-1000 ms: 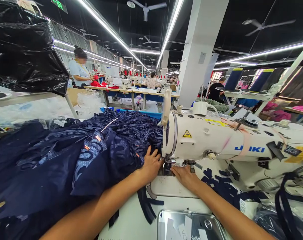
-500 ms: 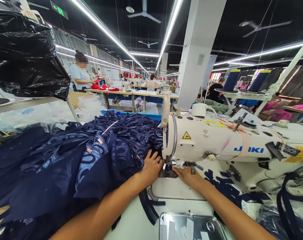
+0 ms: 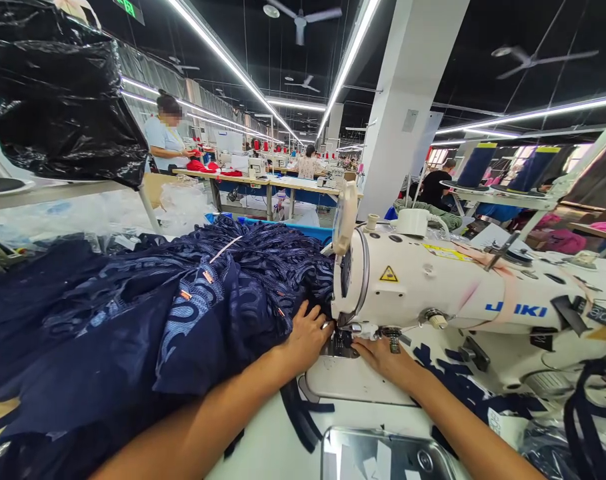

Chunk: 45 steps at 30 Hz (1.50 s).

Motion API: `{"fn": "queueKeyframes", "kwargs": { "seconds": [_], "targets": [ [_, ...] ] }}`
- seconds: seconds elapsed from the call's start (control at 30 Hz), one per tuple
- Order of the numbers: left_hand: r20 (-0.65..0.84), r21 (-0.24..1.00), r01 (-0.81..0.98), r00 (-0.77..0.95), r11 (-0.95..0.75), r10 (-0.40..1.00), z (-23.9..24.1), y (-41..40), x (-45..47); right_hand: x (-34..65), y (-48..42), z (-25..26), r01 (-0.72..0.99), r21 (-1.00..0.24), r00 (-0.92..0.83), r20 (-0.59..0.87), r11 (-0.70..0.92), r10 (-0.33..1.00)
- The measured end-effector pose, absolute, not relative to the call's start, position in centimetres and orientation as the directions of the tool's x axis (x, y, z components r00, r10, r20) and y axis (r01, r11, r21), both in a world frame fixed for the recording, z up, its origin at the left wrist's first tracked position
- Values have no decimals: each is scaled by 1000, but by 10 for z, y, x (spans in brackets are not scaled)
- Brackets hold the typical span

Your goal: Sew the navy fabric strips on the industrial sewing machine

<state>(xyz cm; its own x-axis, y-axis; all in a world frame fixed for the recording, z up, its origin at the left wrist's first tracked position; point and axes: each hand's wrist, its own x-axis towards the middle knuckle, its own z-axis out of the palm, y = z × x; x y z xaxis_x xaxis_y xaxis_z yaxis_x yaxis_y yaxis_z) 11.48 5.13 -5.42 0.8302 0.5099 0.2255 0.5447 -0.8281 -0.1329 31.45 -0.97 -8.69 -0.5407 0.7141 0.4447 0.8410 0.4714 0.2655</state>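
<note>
With the needle plate [image 3: 343,345] of the white sewing machine [image 3: 407,273] taken as the clock's centre, the left hand [image 3: 307,339] is placed at nine o'clock, its fingers spread and bent beside the machine head, near the edge of the heaped navy fabric [image 3: 127,373]. Whether anything is pinched beneath those fingertips cannot be told. The right hand [image 3: 383,357] is held low at about four o'clock under the machine arm, thumb and forefinger brought close together at the plate's edge; whether cloth is gripped between them cannot be told. The navy fabric is piled from eight to eleven o'clock, its patterned lace parts bunched toward the top. Dark strips [image 3: 299,417] are laid at seven o'clock, a shiny metal tray [image 3: 400,445] with pale labels is set at five, and dark scraps [image 3: 445,380] are scattered at four. Two thread cones [image 3: 477,167] are mounted at two o'clock. Farther off, at ten, red cloth [image 3: 199,165] is handled by a co-worker [image 3: 163,140].
</note>
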Motion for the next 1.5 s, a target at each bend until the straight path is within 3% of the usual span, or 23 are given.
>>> {"fn": "queueKeyframes", "kwargs": {
  "seconds": [0.37,0.5,0.67,0.83,1.07,1.13,1.23,1.4,1.5],
  "targets": [
    [202,-207,531,845,-822,495,-44,38,115,314,-6,-105,896,312,-440,516,317,735],
    [136,-258,430,903,-865,408,-19,12,97,318,-3,-96,927,228,-375,538,297,755],
    [102,-318,306,952,-897,288,-8,-10,58,324,1,-90,890,127,-447,425,437,787],
    [73,-331,177,984,-927,162,-14,-24,47,319,-1,-73,871,126,-481,415,475,772],
    [189,-350,160,977,-923,98,-35,-16,54,353,-59,-42,927,55,-361,395,370,845],
    [243,-299,176,964,-938,104,-30,-16,55,364,-81,-40,941,49,-329,366,335,870],
    [275,-128,207,947,-970,166,-14,-23,62,369,-104,-42,946,119,-323,347,300,880],
    [215,216,366,887,-905,409,-13,-31,103,348,-99,-51,918,212,-389,318,335,865],
    [211,264,487,813,-832,543,-34,-22,126,329,-82,-54,910,203,-412,328,363,850]
  ]
}}
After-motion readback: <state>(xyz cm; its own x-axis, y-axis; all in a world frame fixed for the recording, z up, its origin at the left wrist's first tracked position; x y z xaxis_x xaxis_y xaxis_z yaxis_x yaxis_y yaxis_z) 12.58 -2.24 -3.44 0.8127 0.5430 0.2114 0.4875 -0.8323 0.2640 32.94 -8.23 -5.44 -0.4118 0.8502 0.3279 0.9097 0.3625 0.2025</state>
